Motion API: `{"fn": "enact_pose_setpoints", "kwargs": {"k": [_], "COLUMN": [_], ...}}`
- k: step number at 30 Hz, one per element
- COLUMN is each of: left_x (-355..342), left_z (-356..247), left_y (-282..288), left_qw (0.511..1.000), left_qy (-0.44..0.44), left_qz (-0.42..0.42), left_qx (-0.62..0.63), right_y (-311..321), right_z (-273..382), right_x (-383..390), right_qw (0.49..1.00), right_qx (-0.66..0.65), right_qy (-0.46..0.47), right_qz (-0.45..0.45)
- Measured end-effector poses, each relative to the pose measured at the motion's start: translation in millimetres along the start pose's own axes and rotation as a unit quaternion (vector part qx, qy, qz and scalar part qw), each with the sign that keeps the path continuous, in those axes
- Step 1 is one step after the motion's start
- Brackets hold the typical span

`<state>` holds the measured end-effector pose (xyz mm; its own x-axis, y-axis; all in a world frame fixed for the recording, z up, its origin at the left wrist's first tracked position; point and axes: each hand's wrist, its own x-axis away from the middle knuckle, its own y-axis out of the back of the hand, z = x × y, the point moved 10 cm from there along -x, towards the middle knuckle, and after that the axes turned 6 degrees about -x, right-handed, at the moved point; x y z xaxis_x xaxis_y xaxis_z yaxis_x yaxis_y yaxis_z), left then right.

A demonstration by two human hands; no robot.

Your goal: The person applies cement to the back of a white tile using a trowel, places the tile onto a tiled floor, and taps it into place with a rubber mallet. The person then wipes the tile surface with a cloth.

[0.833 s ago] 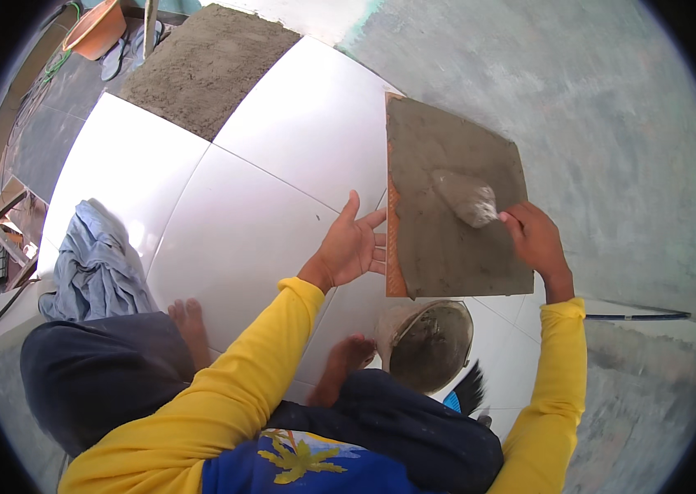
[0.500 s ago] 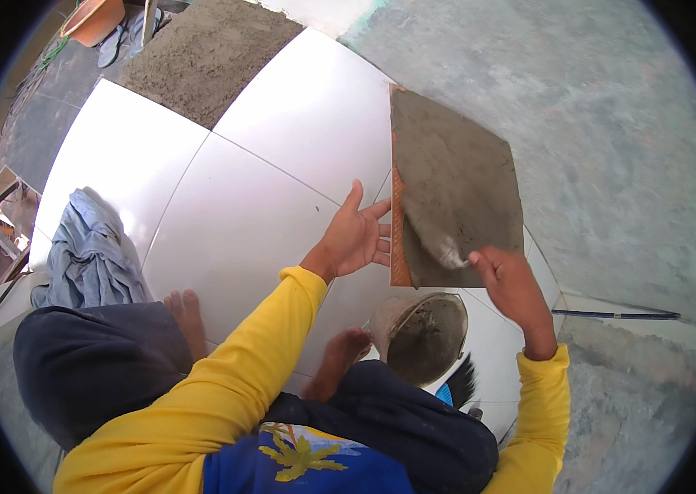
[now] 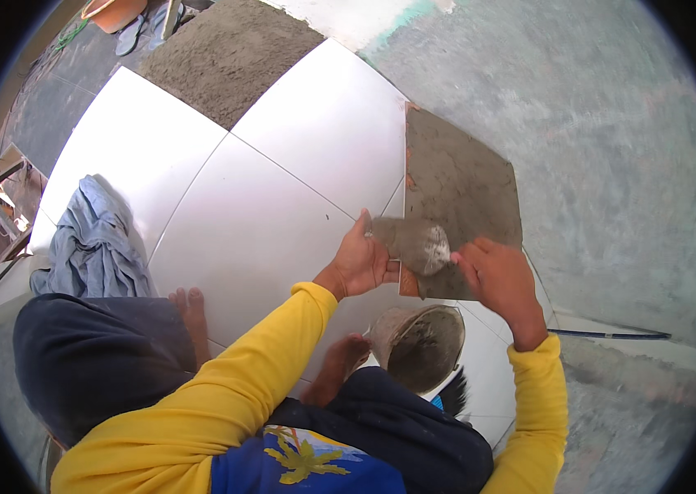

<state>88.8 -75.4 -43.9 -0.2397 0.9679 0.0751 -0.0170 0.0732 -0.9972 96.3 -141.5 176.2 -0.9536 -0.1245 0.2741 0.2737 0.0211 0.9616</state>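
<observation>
A square tile (image 3: 467, 189) lies back side up, its orange-brown back almost wholly spread with wet grey mortar. My left hand (image 3: 362, 257) is at its near left edge, palm up and thumb raised, the fingertips passing out of sight under the edge. In my closed right hand (image 3: 498, 280) is the handle of a trowel (image 3: 414, 244). Its mortar-smeared blade reaches left across the tile's edge, with the tip close to my left thumb. A bucket (image 3: 424, 350) with grey mortar inside stands just below the tile, beside my foot.
White floor tiles (image 3: 257, 198) spread to the left, with a bed of grey mortar (image 3: 233, 58) beyond them. A grey-blue cloth (image 3: 97, 239) lies at the left. A grey wall (image 3: 620, 156) rises at the right. Black bristles (image 3: 453, 393) show beside the bucket.
The trowel has moved left, from over the tile's mortar to its left edge. More of the orange-brown edge is coated now. My left hand sits slightly lower in view.
</observation>
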Motion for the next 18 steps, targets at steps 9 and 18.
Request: {"fn": "enact_pose_setpoints", "kwargs": {"k": [9, 18], "left_x": [2, 2], "left_z": [6, 2], "left_y": [-2, -7], "left_qw": [1.000, 1.000], "left_qy": [0.017, 0.011], "left_qz": [-0.009, 0.025], "left_qx": [-0.007, -0.001], "right_y": [-18, -14], "right_z": [-118, -86], "right_x": [-6, 39], "right_qw": [0.920, 0.933], "right_qx": [-0.313, -0.260], "right_qy": [-0.232, -0.211], "right_qz": [0.041, 0.133]}}
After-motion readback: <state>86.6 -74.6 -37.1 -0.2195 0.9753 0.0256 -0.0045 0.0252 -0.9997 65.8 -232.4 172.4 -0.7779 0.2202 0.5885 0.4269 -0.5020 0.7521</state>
